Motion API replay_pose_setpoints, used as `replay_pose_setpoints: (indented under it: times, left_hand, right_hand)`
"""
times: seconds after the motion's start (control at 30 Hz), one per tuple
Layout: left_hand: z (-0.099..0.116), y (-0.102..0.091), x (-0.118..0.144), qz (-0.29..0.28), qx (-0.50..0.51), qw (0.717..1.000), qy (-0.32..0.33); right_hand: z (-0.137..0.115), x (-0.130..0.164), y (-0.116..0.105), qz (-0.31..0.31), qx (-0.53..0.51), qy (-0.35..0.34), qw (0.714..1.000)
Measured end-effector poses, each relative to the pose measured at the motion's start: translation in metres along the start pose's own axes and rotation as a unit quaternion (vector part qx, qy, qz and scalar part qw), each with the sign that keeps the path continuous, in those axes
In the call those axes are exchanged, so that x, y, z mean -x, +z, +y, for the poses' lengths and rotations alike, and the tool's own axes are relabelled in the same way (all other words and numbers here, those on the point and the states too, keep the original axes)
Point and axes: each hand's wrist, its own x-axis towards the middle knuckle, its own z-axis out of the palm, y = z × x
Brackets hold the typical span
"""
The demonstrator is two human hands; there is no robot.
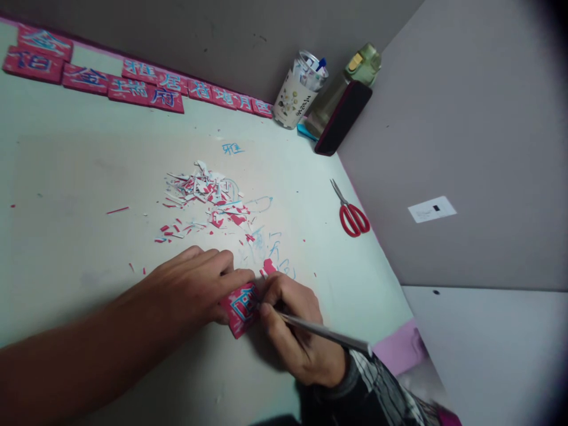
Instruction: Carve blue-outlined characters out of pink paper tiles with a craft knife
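My left hand [195,287] lies flat on the table with its fingers pressing down a small red piece [242,307] that bears a blue character. My right hand [295,331] grips a thin metal craft knife [326,334] like a pen, its tip at the right edge of the red piece. A heap of red, white and blue paper scraps [206,198] lies just beyond my hands on the pale cutting mat [66,236].
Finished red pieces with blue characters [133,83] line the far edge. Red-handled scissors [350,213] lie to the right. A cup of pens [297,89], a green bottle [355,74] and a dark phone [341,118] stand in the corner by the grey walls.
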Motion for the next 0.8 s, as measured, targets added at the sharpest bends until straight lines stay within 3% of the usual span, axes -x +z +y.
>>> replay_pose_setpoints:
  times: [0.27,0.53,0.8]
  left_hand:
    - [-0.001,0.014,0.007,0.048,0.018,0.999,-0.002]
    - [0.004,0.007,0.008,0.022,0.010,0.999,-0.025]
    - [0.003,0.014,0.008,0.039,0.006,0.999,-0.030]
  right_hand:
    - [-0.001,0.003,0.000,-0.002,-0.023,0.032,0.999]
    - [-0.001,0.007,0.003,0.006,-0.045,0.052,0.998]
    - [-0.002,0.008,0.004,0.016,-0.049,0.054,0.997]
